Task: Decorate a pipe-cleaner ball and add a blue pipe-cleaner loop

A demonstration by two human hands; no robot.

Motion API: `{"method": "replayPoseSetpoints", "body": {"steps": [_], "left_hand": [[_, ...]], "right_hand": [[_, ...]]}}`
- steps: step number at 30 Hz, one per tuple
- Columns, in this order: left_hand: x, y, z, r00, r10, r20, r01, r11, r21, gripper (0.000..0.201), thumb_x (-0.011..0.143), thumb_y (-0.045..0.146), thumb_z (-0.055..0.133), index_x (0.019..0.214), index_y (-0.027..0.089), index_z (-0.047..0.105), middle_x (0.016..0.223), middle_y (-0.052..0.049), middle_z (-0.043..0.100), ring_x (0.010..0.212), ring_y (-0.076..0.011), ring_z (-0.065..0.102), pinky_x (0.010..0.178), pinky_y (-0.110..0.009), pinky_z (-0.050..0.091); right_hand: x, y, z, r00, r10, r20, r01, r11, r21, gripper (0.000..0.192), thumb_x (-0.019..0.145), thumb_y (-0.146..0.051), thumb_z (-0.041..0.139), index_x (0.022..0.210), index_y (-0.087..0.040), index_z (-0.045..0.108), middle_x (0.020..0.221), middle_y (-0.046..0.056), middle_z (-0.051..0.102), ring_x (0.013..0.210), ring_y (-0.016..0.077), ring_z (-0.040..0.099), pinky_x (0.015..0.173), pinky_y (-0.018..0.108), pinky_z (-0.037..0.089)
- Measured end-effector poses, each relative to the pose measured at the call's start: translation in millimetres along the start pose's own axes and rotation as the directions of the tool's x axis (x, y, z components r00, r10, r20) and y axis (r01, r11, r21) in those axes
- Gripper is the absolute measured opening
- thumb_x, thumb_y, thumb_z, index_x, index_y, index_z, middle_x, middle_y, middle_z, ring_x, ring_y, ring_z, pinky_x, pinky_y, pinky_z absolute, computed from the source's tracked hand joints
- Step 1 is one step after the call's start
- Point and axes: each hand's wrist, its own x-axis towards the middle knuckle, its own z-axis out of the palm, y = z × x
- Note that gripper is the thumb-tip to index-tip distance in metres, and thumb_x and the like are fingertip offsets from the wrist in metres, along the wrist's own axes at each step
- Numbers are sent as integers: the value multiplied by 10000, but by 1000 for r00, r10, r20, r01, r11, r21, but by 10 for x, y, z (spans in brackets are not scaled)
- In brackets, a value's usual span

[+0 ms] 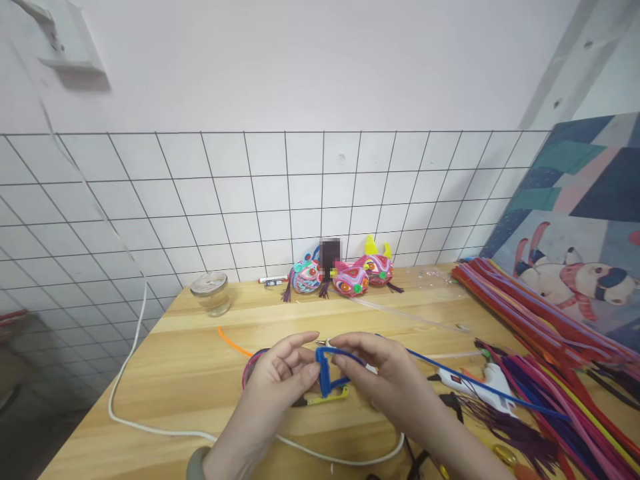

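Between my two hands is a blue pipe cleaner [324,375], bent into a squarish loop. A long straight end of it seems to run out past my right hand towards the lower right. My left hand [286,373] pinches the loop's left side with thumb and forefinger. On the other side, my right hand [376,365] grips the upper right part of the loop, thumb in front. Just beneath the loop lies a yellow-handled tool [327,398], partly hidden. A round pink and purple piece [249,370] shows behind my left hand, with an orange pipe cleaner [233,343] beside it.
Decorated masklike ornaments [351,280] stand against the tiled wall. A lidded glass jar [213,295] is at the back left. To the right lie a white glue gun [475,385] and bundles of coloured pipe cleaners [530,313]. A white cable [165,432] crosses the front.
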Motion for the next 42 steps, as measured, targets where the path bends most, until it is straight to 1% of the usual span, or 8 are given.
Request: {"method": "replayPoseSetpoints", "body": {"steps": [3,6,12,16,21,30,36,42], "left_hand": [[0,-18,4,1000,-15,-8,15,1000,-6,405,653,257,713,1031,175,590,740,-34,647,618,-133,594,597,-256,459],[-6,-21,18,1000,-23,-16,22,1000,-10,390,642,254,722,1004,175,600,752,-40,654,636,-145,607,607,-264,462],[-1,-27,38,1000,-15,-5,15,1000,-19,338,630,253,731,942,175,627,730,-31,657,629,-141,611,612,-267,468],[2,-30,42,1000,-15,-14,15,1000,-13,334,607,270,746,907,171,642,716,-32,664,609,-130,601,587,-251,471],[-10,-25,36,999,-39,-36,39,999,8,268,675,309,693,903,172,659,686,-23,654,577,-106,582,583,-239,469],[-16,-10,52,999,19,36,-18,1000,-13,258,600,180,752,846,169,676,644,-11,669,591,-99,588,592,-212,470],[7,-38,20,999,19,30,-19,1000,-22,265,606,170,747,863,172,679,707,-29,689,646,-112,607,617,-214,475],[15,-18,36,999,7,37,-6,1000,-27,267,617,190,744,874,163,675,700,-33,689,601,-99,597,583,-204,469]], "right_hand": [[0,12,24,994,85,75,-99,974,204,227,733,-246,635,953,-192,625,806,26,683,746,161,635,684,273,516],[-3,16,40,987,115,115,-144,946,292,266,705,-237,662,961,-188,607,808,18,677,765,152,628,700,273,509],[-2,3,54,981,150,122,-179,942,285,286,688,-190,655,963,-170,581,698,-18,619,671,120,590,656,254,480],[17,1,62,975,179,129,-210,932,294,338,674,-196,656,993,-156,552,700,-15,604,667,122,579,654,262,465],[29,4,62,979,168,120,-196,938,286,356,680,-202,645,1017,-156,543,710,-9,607,679,128,575,660,269,454],[20,-33,62,972,205,115,-229,935,271,366,667,-199,644,1017,-158,544,691,-16,598,606,110,553,578,244,446],[37,-25,66,967,224,121,-252,910,328,389,625,-235,696,983,-172,560,675,-20,603,645,127,578,626,265,459],[53,-10,69,963,238,127,-268,892,363,429,590,-311,731,964,-179,568,670,-18,617,631,133,579,625,282,460]]}}
